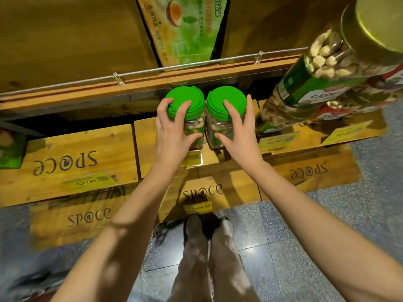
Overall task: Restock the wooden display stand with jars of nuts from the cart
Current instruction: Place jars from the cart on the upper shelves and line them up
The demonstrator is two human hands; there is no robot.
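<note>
Two clear jars of nuts with green lids stand side by side on a wooden crate step of the display stand (pixel 150 138). My left hand (pixel 172 131) grips the left jar (pixel 185 101) around its lid and body. The right jar (pixel 226 99) is held the same way by my right hand (pixel 237 134). The two jars touch at the middle. The cart is out of sight.
Large cashew jars with gold lids (pixel 322 75) fill the step to the right. Crates marked SP@CE (pixel 65 164) carry yellow price tags (pixel 87 182). A shelf with a metal rail (pixel 174 67) overhangs the jars. A green packet (pixel 11 149) lies far left. My legs stand on speckled floor (pixel 305 236).
</note>
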